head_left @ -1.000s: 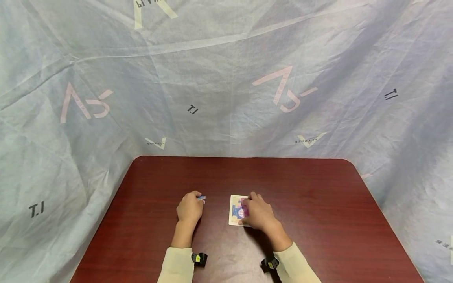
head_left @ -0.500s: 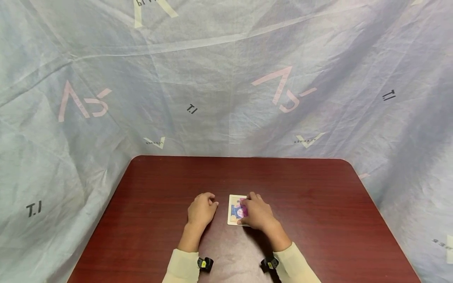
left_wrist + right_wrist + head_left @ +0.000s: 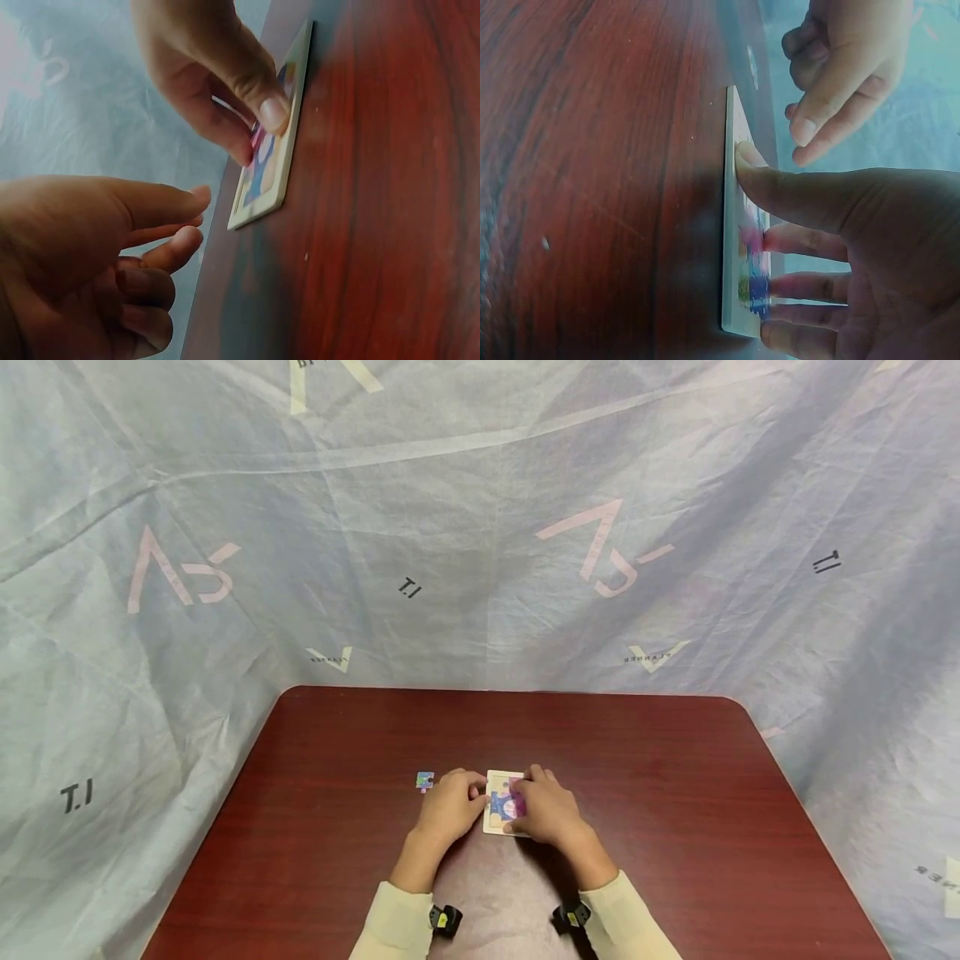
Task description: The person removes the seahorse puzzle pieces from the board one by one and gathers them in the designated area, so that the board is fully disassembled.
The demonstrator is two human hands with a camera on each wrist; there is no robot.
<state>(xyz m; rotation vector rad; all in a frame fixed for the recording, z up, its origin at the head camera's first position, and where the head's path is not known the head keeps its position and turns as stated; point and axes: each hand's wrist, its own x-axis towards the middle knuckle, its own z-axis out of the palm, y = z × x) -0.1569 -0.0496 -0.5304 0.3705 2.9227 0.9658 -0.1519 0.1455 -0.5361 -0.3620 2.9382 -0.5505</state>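
A small puzzle board with a pale frame and a pink, blue and yellow picture lies flat at the table's middle. My right hand covers its right part. Its thumb presses on the frame, and the fairly straight fingers rest across the board. My left hand is just left of the board, index finger and thumb reaching toward it, the other fingers curled loosely. Nothing shows between its fingertips in the left wrist view. Behind and left of that hand lies a loose blue-green puzzle piece.
The dark red wooden table has rounded far corners. A pale printed sheet hangs behind it and along both sides. Each cream sleeve has a black wrist camera by its cuff.
My left hand has moved right, from over the blue-green piece to beside the board, and the piece is in plain sight on the table. The right hand and board have stayed put.
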